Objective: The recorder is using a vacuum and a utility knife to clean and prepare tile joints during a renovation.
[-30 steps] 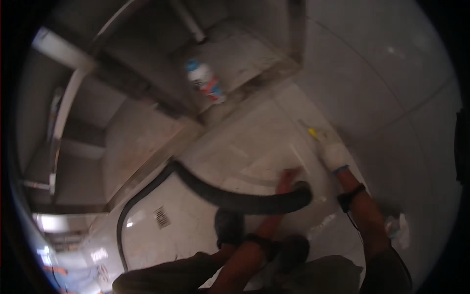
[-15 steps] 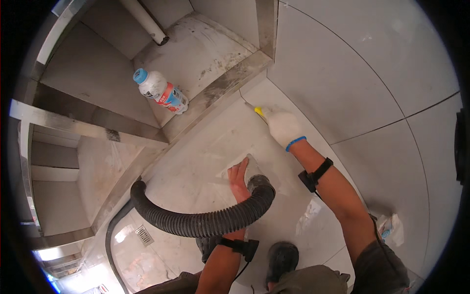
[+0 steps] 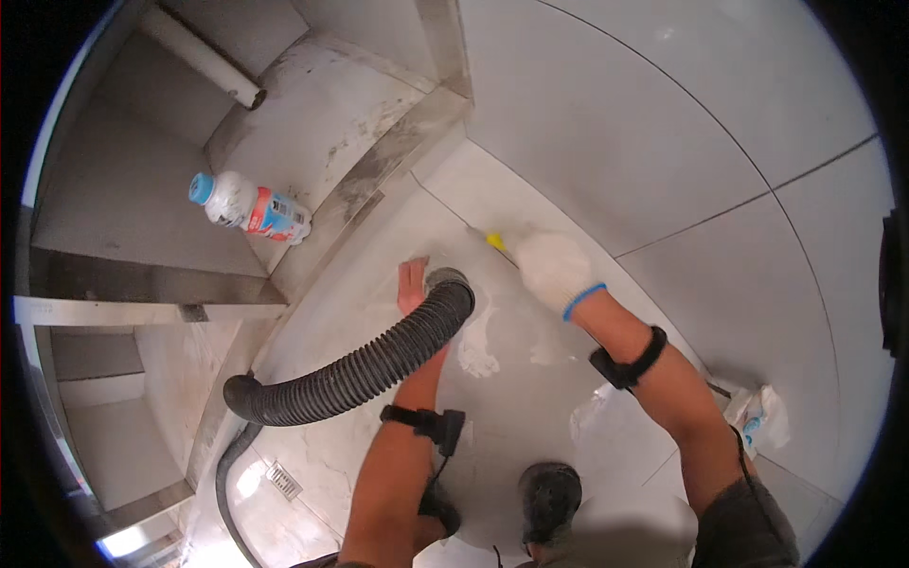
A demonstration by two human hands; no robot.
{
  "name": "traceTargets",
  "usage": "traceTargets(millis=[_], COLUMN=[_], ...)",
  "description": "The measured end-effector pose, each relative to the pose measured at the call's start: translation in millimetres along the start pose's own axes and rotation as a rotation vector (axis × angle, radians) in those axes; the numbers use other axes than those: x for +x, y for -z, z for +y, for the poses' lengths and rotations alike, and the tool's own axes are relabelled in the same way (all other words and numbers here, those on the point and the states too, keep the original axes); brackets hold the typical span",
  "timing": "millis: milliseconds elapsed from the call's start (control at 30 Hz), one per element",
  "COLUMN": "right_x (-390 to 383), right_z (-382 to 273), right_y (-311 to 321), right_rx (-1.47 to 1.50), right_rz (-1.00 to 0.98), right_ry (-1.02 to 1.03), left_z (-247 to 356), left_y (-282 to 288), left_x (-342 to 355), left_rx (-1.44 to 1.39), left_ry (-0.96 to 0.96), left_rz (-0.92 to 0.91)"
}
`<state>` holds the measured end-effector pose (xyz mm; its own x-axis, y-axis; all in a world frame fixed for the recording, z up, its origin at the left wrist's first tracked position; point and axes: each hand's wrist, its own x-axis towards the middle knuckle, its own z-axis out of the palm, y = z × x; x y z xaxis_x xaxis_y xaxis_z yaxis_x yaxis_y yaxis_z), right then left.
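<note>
My right hand [image 3: 554, 270], in a white knitted glove with a blue cuff, is closed on a yellow-handled tool [image 3: 495, 241] with a thin tip. That tip rests at a dark joint [image 3: 440, 201] between pale floor tiles. Bare, my left hand [image 3: 411, 284] grips the end of a black ribbed vacuum hose [image 3: 360, 374], left of the tool and low over the floor. The hose end partly covers its palm and thumb. From there the hose curves back toward the cabinet base on the left.
A plastic bottle [image 3: 251, 208] with a blue cap lies in the cabinet frame [image 3: 398, 142] at far left. Tiled wall [image 3: 644, 142] bounds the right side. There are a floor drain [image 3: 283, 480], a crumpled plastic bag [image 3: 760, 417] by the wall, and my shoe [image 3: 549, 497].
The view has shifted. My right hand has drawn the tool back along the joint, away from the cabinet. My left hand has carried the hose end forward, closer to the joint.
</note>
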<state>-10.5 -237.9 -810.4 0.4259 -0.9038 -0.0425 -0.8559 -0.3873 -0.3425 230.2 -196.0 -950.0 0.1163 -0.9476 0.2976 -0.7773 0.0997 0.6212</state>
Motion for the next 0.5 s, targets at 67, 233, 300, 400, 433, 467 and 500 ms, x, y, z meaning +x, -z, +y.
traceTargets(millis=[67, 233, 300, 400, 433, 467, 500], right_x=[-43, -130, -150, -173, -181, -191, -200], right_z=[11, 44, 41, 30, 26, 28, 27], right_y=[10, 15, 17, 5, 0, -3, -4], right_rx=[0.032, 0.178, 0.223, 0.342, 0.408, 0.397, 0.419], right_rz=[-0.017, -0.021, 0.009, 0.075, 0.105, 0.104, 0.094], right_ry=[-0.044, -0.271, -0.348, -0.427, -0.449, -0.467, -0.509], left_z=[2, 29, 18, -21, -25, -15, -7], left_y=[-4, 5, 13, 27, 30, 24, 24], left_x=[20, 66, 90, 125, 128, 128, 129], left_rx=[-0.091, -0.002, 0.2, 0.423, 0.429, 0.436, 0.45], left_ry=[-0.079, -0.28, -0.296, -0.547, -0.553, -0.563, -0.574], left_rz=[0.007, 0.048, 0.013, 0.02, 0.017, 0.02, 0.026])
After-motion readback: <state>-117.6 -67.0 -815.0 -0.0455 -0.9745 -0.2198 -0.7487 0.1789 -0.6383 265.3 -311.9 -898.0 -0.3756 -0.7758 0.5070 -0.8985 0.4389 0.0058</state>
